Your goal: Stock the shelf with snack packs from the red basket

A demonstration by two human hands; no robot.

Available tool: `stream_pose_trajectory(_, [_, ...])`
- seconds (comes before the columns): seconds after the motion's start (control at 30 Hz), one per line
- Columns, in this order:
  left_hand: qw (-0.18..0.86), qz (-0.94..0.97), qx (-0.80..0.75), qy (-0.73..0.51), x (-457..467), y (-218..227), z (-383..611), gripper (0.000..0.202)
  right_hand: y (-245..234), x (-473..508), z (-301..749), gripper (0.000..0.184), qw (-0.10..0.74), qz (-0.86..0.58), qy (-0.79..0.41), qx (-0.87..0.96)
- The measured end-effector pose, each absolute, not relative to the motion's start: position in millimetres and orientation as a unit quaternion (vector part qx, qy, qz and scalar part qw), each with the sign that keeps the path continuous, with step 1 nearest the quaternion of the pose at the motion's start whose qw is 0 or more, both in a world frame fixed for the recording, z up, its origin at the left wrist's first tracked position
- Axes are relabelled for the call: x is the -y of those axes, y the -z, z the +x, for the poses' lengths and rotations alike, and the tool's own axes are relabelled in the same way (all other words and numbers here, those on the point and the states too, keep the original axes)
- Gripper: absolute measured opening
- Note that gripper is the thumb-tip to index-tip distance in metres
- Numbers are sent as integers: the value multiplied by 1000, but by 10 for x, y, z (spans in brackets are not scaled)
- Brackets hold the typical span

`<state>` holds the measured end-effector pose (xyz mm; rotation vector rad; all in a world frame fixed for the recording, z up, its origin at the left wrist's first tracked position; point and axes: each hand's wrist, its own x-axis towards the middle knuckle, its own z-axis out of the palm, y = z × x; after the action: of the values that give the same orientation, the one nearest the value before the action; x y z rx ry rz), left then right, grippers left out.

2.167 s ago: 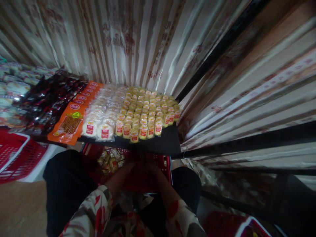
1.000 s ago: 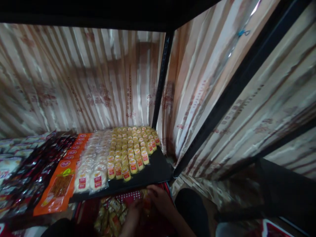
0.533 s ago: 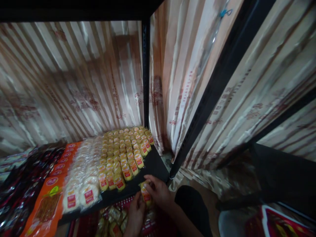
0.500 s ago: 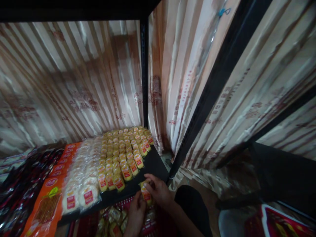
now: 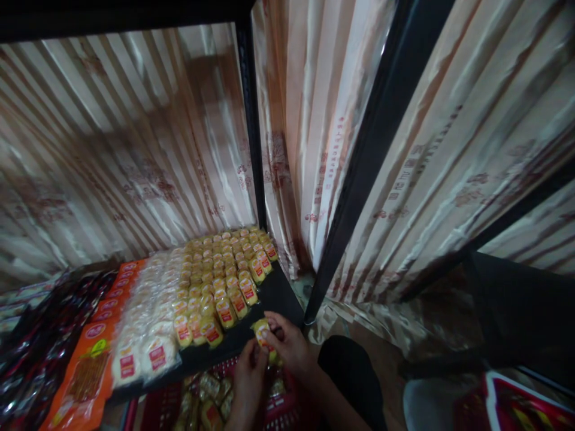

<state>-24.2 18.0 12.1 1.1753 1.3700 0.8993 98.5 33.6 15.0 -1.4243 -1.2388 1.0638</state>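
Observation:
Between my two hands is a small wrapped yellow cake (image 5: pixel 260 328) with a red and white label. My right hand (image 5: pixel 290 347) pinches it from the right, thumb across its front. My left hand (image 5: pixel 246 380) has its fingers curled against the cake's lower left side; their exact grip is partly hidden. Below my hands stands a red plastic basket (image 5: pixel 281 413) with more wrapped yellow cakes (image 5: pixel 211 392) in it. Just beyond, similar wrapped cakes (image 5: pixel 224 311) stand in tight rows on a dark shelf (image 5: pixel 281 299).
Left of the rows are clear bags of round white cakes (image 5: pixel 157 356), orange snack packs (image 5: pixel 87 371) and dark shiny packets (image 5: pixel 40 353). Black shelf posts (image 5: pixel 350 197) rise nearby, with printed pale curtains (image 5: pixel 135 149) behind. A red box (image 5: pixel 525 404) lies at lower right.
The view has shifted slightly. Both hands stay together around the wrapped cake, which has turned a little, so its label now shows less. The rows on the shelf look the same.

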Motion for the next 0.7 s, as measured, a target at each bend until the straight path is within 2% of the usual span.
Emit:
stream_pose_trajectory(0.2, [515, 502, -589, -369, -205, -202, -196, 62, -171, -315, 1008, 38, 465, -595, -418, 506])
stream_pose_trajectory(0.43, [527, 516, -561, -376, -207, -114, -195, 46, -233, -264, 1005, 36, 458, -619, -393, 503])
stream_pose_trajectory(0.7, [426, 575, -584, -384, -386, -183, -137, 32, -289, -297, 999, 31, 484, -606, -341, 531])
